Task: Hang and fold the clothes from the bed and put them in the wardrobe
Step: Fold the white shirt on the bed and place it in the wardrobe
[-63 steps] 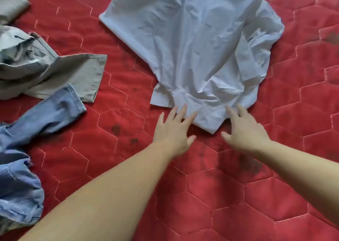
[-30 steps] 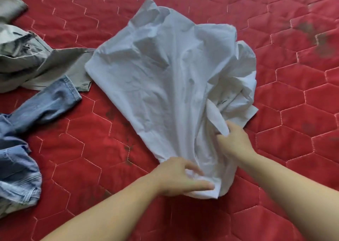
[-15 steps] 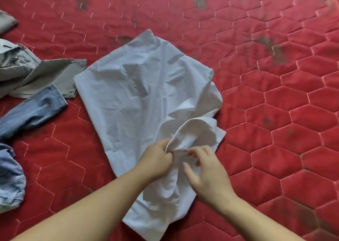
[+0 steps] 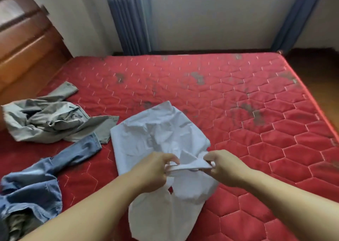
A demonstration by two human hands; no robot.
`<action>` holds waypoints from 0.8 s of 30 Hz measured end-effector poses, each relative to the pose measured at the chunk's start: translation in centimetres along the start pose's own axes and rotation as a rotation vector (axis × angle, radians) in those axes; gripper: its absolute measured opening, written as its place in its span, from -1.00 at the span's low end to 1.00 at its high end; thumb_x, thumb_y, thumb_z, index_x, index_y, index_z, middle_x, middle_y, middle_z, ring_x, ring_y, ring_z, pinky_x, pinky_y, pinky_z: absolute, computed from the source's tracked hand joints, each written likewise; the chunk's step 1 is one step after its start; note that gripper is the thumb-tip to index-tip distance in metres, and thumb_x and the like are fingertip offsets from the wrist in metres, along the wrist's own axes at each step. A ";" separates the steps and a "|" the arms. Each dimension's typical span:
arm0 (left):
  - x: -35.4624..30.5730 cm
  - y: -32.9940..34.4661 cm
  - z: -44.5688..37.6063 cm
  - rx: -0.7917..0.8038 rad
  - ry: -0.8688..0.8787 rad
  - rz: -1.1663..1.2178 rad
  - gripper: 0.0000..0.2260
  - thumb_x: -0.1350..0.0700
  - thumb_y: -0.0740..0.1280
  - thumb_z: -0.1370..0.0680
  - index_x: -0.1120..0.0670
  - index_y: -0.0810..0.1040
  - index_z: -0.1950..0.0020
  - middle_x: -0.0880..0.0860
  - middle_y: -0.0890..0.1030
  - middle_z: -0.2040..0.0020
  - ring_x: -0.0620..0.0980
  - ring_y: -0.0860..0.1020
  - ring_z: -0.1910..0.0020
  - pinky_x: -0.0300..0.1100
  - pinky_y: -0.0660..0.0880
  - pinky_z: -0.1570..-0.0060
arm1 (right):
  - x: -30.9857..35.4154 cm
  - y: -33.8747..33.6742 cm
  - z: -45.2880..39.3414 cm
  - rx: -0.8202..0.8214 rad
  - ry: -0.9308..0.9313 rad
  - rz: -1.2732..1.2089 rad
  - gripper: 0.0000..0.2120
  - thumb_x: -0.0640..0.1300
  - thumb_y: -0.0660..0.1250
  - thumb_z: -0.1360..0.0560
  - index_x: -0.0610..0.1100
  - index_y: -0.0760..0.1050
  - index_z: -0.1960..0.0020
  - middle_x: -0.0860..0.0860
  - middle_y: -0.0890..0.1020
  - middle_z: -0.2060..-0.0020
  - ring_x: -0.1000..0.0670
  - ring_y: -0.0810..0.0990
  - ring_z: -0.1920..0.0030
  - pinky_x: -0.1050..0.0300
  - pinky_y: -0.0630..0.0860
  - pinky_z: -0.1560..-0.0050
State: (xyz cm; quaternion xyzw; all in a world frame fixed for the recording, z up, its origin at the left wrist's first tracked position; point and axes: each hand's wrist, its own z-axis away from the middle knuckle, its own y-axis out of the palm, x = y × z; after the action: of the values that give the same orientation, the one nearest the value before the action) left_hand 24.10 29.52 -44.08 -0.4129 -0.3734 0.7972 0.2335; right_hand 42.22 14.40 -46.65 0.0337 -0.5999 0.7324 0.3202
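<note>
Red quilted bed (image 4: 238, 116) under both grips. White shirt (image 4: 156, 136) spread beneath and beyond them. Grey trousers (image 4: 49, 121), blue jeans (image 4: 36, 182) well left. Left hand (image 4: 152, 169) and right hand (image 4: 225, 167) each pinch the shirt's folded edge, stretched between them.

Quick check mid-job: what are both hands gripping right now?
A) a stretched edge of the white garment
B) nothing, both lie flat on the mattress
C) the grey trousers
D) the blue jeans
A: the left hand and right hand each pinch an end of a taut edge of the white garment.
</note>
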 end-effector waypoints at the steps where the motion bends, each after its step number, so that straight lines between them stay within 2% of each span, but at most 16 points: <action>1: -0.7 -2.0 0.9 -0.043 -0.005 -0.037 -0.55 0.31 0.19 -0.46 -0.20 0.56 -0.13 -0.09 0.55 -0.03 -0.08 0.53 0.03 -0.24 0.49 0.10 | 1.0 -2.3 0.7 0.014 -0.024 0.080 -0.52 0.21 0.28 -0.49 -0.08 0.23 0.40 0.02 0.40 0.42 -0.07 0.38 0.36 0.03 0.37 0.33; 3: -2.1 -5.7 2.9 -0.139 0.004 -0.134 -0.59 0.32 0.19 -0.46 -0.12 0.58 -0.11 -0.07 0.56 -0.03 -0.06 0.53 0.01 -0.24 0.44 0.15 | 2.9 -6.6 2.3 -0.028 -0.021 0.293 -0.70 -0.06 0.27 -0.49 -0.09 0.25 0.35 0.02 0.39 0.41 -0.05 0.35 0.42 0.12 0.25 0.45; 5: -3.6 -9.1 5.0 -0.265 0.028 -0.267 -0.67 0.30 0.17 -0.47 -0.05 0.57 -0.08 -0.04 0.56 -0.01 0.01 0.53 -0.02 -0.15 0.44 0.15 | 4.6 -10.4 4.1 -0.174 0.031 0.373 -0.85 -0.26 0.19 -0.41 -0.08 0.29 0.27 0.02 0.45 0.36 -0.09 0.40 0.37 0.12 0.22 0.42; 6: -4.4 -10.6 6.2 -0.330 0.034 -0.338 -0.69 0.29 0.17 -0.48 -0.02 0.55 -0.07 -0.03 0.55 0.01 0.05 0.52 -0.01 -0.11 0.43 0.17 | 5.6 -12.1 5.2 -0.227 0.065 0.366 -0.85 -0.29 0.17 -0.40 -0.06 0.30 0.22 0.01 0.49 0.31 -0.12 0.43 0.32 0.11 0.25 0.38; 10: -6.4 -15.7 12.4 -0.473 -0.054 -0.493 -0.75 0.24 0.18 -0.50 -0.04 0.51 -0.07 -0.04 0.52 0.01 0.06 0.54 -0.04 -0.11 0.39 0.18 | 10.0 -17.6 9.8 -0.271 0.181 0.323 -0.80 -0.27 0.16 -0.42 -0.01 0.37 0.06 0.00 0.56 0.17 -0.13 0.50 0.22 0.07 0.38 0.27; 13: -5.9 -18.0 18.9 -0.493 -0.161 -0.560 -0.77 0.19 0.19 -0.51 -0.07 0.51 -0.07 -0.03 0.53 -0.04 0.08 0.55 -0.09 -0.10 0.38 0.09 | 14.2 -20.3 14.1 -0.300 0.198 0.283 -0.88 -0.22 0.19 -0.44 -0.07 0.48 0.17 0.00 0.60 0.21 -0.11 0.58 0.21 0.09 0.48 0.26; 16: -5.1 -19.5 26.1 -0.487 -0.281 -0.517 -0.77 0.20 0.21 -0.48 -0.08 0.53 -0.01 0.01 0.59 -0.05 0.10 0.57 -0.08 -0.08 0.40 0.01 | 19.2 -21.9 19.0 -0.371 0.181 0.282 -0.86 -0.17 0.23 -0.47 -0.06 0.45 0.26 -0.03 0.56 0.24 -0.12 0.54 0.21 0.09 0.47 0.21; 19: -5.6 -21.3 32.2 -0.521 -0.351 -0.221 -0.84 0.13 0.26 -0.50 -0.03 0.62 0.04 0.04 0.63 0.02 0.10 0.57 0.00 -0.10 0.50 0.03 | 23.6 -23.5 23.8 -0.505 0.181 0.189 -0.84 -0.21 0.22 -0.47 -0.09 0.49 0.27 -0.08 0.59 0.24 -0.17 0.57 0.21 0.08 0.48 0.23; 22: -7.6 -23.6 37.1 -0.625 -0.286 0.399 -0.84 0.17 0.27 -0.53 0.06 0.64 0.05 0.05 0.61 0.18 0.05 0.54 0.20 -0.15 0.47 0.14 | 26.3 -26.0 28.1 -0.650 0.177 -0.177 -0.80 -0.26 0.22 -0.42 -0.08 0.57 0.28 -0.04 0.59 0.36 -0.13 0.55 0.31 0.16 0.47 0.33; 24: -9.3 -24.8 40.0 -0.624 -0.181 0.763 -0.85 0.21 0.25 -0.55 0.04 0.61 0.04 0.03 0.62 0.20 0.03 0.55 0.23 -0.03 0.54 0.03 | 27.9 -27.5 30.7 -0.670 0.199 -0.444 -0.82 -0.29 0.23 -0.42 -0.12 0.58 0.22 -0.04 0.56 0.38 -0.10 0.52 0.33 0.13 0.52 0.29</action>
State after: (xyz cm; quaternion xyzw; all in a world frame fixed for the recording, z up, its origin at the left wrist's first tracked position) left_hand -2.47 22.27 -4.80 -0.4994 -0.4352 0.7087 -0.2429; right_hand 23.80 0.74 -2.46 -0.0148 -0.7494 0.4096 0.5200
